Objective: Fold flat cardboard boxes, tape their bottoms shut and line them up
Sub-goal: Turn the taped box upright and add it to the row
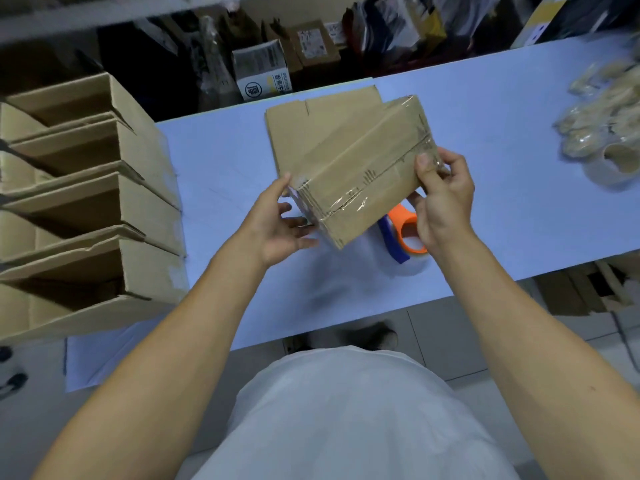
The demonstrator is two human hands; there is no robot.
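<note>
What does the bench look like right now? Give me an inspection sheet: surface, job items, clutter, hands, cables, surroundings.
Surface: pale blue table.
Job's things: taped box held above the table, clear tape along its seam; flat cardboard behind it; orange tape dispenser beneath; row of open folded boxes at left.
Clutter: tape rolls in plastic wrap at right.
Grippers: left hand supports the box's left corner with straight fingers; right hand grips its right end, thumb on the tape.
Cables: nothing seen.
Surroundings: dim shelves of packages behind the table.
</note>
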